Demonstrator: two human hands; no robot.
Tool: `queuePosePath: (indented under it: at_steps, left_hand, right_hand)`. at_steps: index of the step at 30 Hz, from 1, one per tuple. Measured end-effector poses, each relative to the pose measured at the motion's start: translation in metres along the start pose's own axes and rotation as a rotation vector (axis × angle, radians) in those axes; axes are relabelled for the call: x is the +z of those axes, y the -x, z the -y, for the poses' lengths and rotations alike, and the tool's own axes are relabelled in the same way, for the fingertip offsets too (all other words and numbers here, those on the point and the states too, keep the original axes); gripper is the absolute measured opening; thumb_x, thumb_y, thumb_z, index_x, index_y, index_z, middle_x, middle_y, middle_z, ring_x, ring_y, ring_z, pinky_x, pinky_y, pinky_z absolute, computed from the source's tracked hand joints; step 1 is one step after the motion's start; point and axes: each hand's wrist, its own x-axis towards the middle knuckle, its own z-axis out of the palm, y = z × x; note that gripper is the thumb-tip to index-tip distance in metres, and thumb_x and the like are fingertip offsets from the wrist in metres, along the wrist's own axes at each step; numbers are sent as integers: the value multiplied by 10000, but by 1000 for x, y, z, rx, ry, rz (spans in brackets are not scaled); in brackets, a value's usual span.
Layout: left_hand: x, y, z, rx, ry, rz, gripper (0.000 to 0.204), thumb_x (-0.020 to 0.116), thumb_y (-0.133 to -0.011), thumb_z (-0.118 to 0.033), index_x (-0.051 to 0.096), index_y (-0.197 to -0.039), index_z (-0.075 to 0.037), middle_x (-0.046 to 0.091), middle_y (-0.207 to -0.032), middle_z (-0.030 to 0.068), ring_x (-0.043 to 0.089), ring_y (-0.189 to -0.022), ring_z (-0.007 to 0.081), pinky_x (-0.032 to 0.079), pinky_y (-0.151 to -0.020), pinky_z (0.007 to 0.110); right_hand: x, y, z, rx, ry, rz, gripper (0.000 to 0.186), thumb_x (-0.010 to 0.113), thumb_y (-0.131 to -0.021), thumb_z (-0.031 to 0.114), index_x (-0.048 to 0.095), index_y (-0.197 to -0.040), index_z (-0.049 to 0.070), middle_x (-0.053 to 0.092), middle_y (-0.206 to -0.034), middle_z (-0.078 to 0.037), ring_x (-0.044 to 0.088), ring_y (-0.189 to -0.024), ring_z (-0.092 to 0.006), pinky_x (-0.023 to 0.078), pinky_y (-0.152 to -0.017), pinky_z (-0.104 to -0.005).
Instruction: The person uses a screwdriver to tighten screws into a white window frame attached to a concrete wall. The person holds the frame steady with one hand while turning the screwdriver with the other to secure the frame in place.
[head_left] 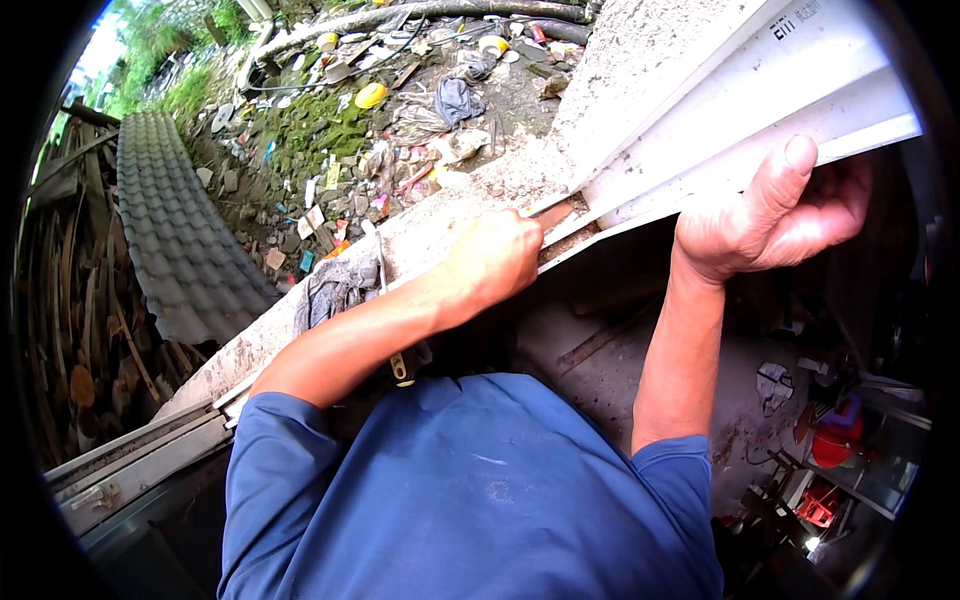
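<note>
My left hand (495, 258) is closed in a fist on the rough concrete sill (525, 175). A narrow brownish flat piece (552, 214) juts from beside its knuckles, and I cannot make out what the fingers hold. At the upper right, my right hand (750, 215) is at the lower edge of a long white window-frame profile (720, 130). Its thumb lies over the profile and the other fingers curl round below it. A slim tool with a pale yellow handle end (401, 370) runs under my left forearm, beside a crumpled grey cloth (340, 290).
Beyond the sill, the ground holds scattered rubbish (430, 150) and mossy rubble. A curved grey tiled roof strip (180, 225) and stacked timber (85, 330) lie left. A metal window track (140, 460) runs lower left. Red objects (835, 443) stand in the dim room at right.
</note>
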Motion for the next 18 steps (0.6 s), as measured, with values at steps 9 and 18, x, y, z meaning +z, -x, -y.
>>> queuePosePath:
  at_steps: [9,18]
  left_hand:
    - [12,-4,0,96,52,-108,682,615,-765,-38,600,-1446,-70,656,-741,219,657,-624,412,595,-642,496]
    - [21,2,5,93,59,-177,66,619,-794,-57,616,-834,-5,644,-767,235,665,-615,418,587,-603,515]
  right_hand:
    - [2,0,-1,2,-28,-13,686,726,-962,346,403,-1421,-49,518,-1277,-197,506,-1132,-237,416,-997,-387]
    - [1,0,-1,3,-32,-2,695,733,-958,333,394,-1432,-44,521,-1284,-198,508,-1143,-237,419,-998,-391]
